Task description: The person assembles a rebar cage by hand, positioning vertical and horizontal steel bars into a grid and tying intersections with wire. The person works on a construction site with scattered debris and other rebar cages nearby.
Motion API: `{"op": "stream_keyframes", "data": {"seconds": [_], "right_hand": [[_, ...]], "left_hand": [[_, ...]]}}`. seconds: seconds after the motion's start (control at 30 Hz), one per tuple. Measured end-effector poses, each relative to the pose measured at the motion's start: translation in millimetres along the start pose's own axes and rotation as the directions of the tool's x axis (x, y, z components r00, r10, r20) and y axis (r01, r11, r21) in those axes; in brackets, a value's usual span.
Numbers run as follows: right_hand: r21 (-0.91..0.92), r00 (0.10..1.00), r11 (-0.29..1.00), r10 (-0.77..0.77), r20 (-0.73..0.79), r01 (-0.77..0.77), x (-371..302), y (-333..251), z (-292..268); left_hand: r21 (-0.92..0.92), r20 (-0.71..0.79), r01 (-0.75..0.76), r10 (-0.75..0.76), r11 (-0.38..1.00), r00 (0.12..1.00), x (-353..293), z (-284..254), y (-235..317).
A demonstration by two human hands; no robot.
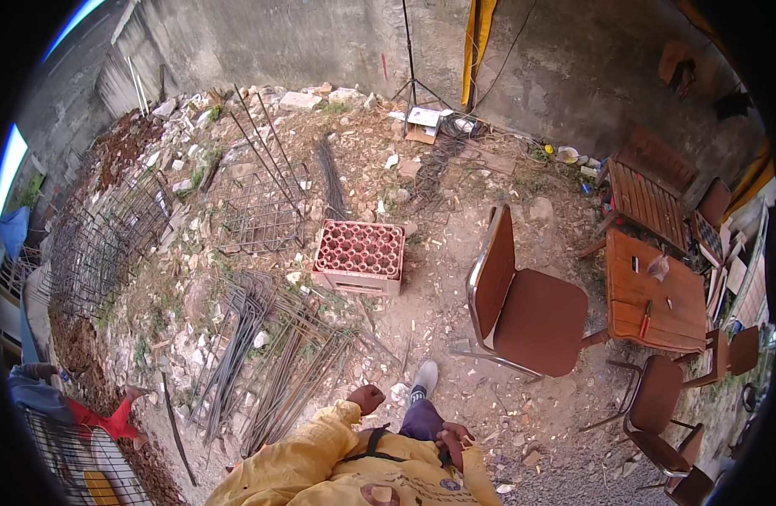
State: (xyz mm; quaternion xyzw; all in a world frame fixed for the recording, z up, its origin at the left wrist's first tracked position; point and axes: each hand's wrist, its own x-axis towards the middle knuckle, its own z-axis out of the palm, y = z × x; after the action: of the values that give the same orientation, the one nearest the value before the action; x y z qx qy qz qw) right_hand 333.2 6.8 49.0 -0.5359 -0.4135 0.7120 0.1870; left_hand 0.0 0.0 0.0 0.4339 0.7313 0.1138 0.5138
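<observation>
A: Location of the bent steel bars [291, 375]?
B: On the ground at near left, lying to the left of the person's left hand [367, 399] and apart from it.
A: State of each grip?
B: Left: fingers curled; whether clenched on anything, I cannot tell. Right hand [455, 438], close against the body: fingers bent; contents likewise undetermined.
A: Beyond the bars?
B: A red crate [360, 274], divided into cells, standing farther off. A steel-rod cage [261, 211] lies farther left.
A: Right side?
B: One brown padded chair [541, 325], then a wooden tabletop [628, 295] carrying a red-handled tool [646, 322].
A: Far limit?
B: Grey wall [278, 46], with a black tripod stand [413, 82] before it.
</observation>
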Motion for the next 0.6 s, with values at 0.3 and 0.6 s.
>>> {"op": "stream_keyframes", "data": {"seconds": [0.3, 0.6], "right_hand": [[-0.229, 0.878, 0.973, 0.101, 0.468, 0.010, 194, -197, 80], [-0.425, 0.846, 0.903, 0.178, 0.502, 0.062, 346, -261, 152]], "left_hand": [[-0.490, -0.356, 0.259, -0.462, 0.832, 0.812, 53, -177, -2], [-0.555, -0.350, 0.419, -0.659, 0.719, 0.666, 131, -233, -62]]}}
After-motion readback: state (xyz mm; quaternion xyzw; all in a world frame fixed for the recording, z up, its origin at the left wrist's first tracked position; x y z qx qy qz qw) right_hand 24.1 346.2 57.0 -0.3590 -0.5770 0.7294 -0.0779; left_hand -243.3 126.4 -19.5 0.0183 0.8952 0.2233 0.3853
